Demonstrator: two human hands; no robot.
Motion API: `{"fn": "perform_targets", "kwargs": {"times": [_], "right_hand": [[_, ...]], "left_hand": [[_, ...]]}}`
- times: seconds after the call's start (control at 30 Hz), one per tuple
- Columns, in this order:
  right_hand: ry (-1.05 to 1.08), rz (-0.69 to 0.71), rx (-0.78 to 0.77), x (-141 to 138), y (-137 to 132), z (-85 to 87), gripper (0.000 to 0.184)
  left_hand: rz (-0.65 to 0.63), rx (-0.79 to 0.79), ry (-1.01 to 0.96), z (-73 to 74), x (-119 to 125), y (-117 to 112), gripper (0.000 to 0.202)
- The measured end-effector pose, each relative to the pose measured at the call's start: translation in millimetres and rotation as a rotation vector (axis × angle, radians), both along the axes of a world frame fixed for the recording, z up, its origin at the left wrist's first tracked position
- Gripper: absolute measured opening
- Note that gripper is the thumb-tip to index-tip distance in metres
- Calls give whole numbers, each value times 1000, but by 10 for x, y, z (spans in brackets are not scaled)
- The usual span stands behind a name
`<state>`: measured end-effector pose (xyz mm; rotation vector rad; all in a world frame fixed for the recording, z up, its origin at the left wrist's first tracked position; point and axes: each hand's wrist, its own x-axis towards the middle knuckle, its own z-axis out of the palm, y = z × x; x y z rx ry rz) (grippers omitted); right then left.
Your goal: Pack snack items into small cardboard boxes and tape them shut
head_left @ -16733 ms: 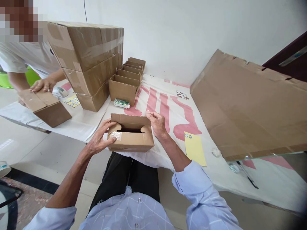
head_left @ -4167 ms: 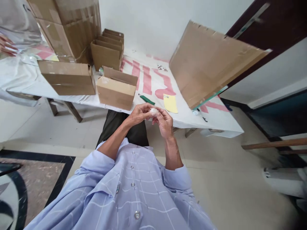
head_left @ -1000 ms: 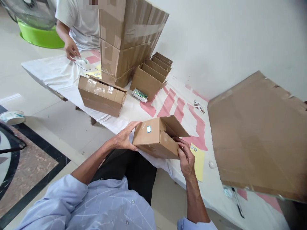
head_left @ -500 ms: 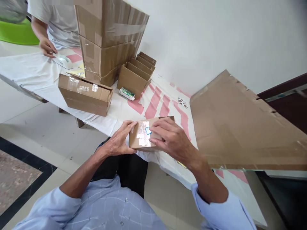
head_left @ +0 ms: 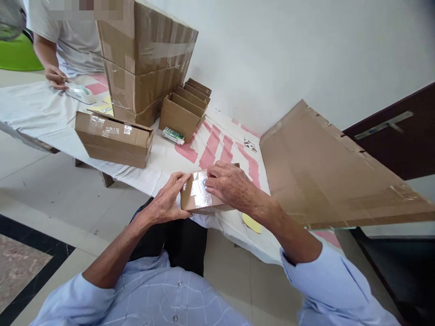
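A small taped cardboard box [head_left: 201, 198] rests at the table's front edge before me. My left hand [head_left: 167, 199] grips its left end, thumb on the near side and fingers along the top. Over the top face, my right hand [head_left: 227, 183] has its fingers bent together on a small blue-edged sticker [head_left: 204, 183], which they mostly cover. Clear shiny tape runs across the box top around the sticker. The box's right end is hidden behind the right hand.
A long cardboard box [head_left: 113, 142] lies to the left, with tall stacked cartons [head_left: 149, 59] behind. Upright open boxes [head_left: 180, 115] and a small green-white carton [head_left: 173, 135] stand ahead. A large cardboard sheet [head_left: 319, 176] leans right. Across the table, a person's hand [head_left: 56, 78] touches a sticker roll [head_left: 80, 93].
My right hand has turned and its fingers have closed in over the sticker, now covering most of it. The left hand keeps its hold. The whole view has shifted slightly.
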<state>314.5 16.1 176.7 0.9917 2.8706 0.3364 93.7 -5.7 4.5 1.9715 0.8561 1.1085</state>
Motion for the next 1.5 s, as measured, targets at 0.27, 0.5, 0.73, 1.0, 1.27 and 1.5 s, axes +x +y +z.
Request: {"fn": "perform_targets", "kwargs": {"times": [0.27,0.5,0.73,1.0,1.27,1.5], "right_hand": [[-26,28,33,-27,-19,11,23],[-73,43,48,-33,-3,-22,24],[-97,52,13,-31,46,-42,21],[145,40,-72,-97,114,-175,22],[1039,-347,156,1032,-163,-152,28],[1146,-958,157,2370,-737,-1451,27]], "left_hand": [[2,-1,10,-10,-20,-10,119],[12,-7,13,-6,-9,-10,119],[7,-25,30,-13,-35,-5,119],[51,-55,93,-1,-93,-1,116],[40,-196,116,-366,-535,265,121],[-6,-369,216,-452,-877,590,125]]}}
